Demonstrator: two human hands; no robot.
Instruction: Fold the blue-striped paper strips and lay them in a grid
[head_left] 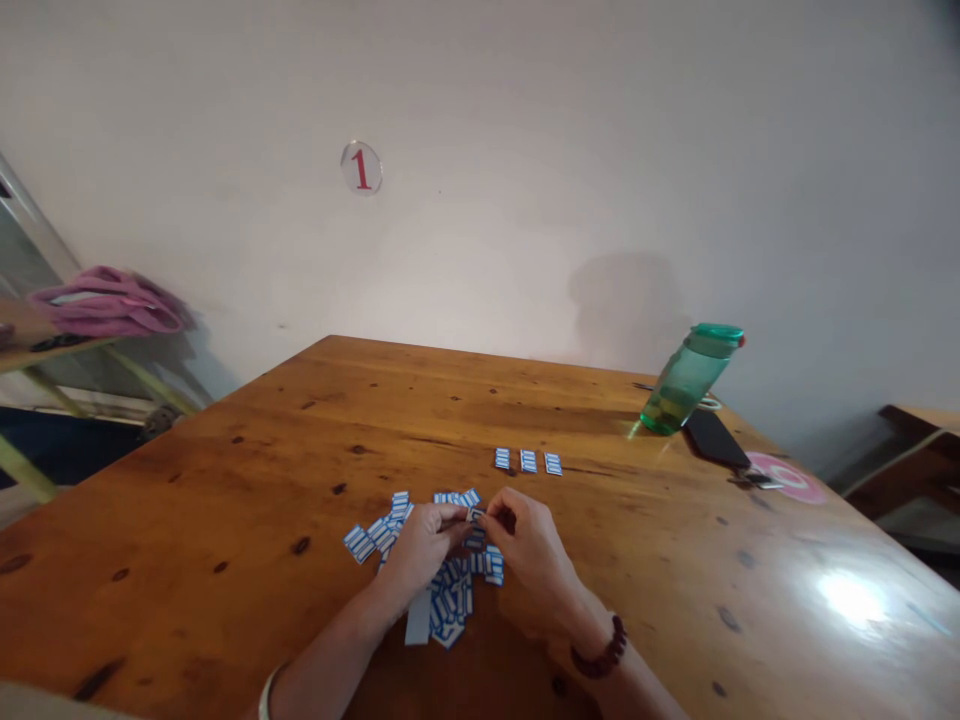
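My left hand (421,548) and my right hand (529,548) meet over a loose heap of small blue-and-white striped pieces (448,598) on a wooden table (225,480). Both pinch one small piece (475,515) between their fingertips, just above the heap. More striped pieces (379,532) lie scattered to the left of my left hand. Three striped pieces (528,461) lie in a neat row farther back, apart from the heap. A dark bead bracelet (602,652) circles my right wrist.
A green translucent bottle (688,380) stands at the table's far right, with a black phone (716,438) and a pink disc (786,478) beside it. A pink bag (112,302) rests on a shelf at left. The wall bears a round "1" sign (361,168).
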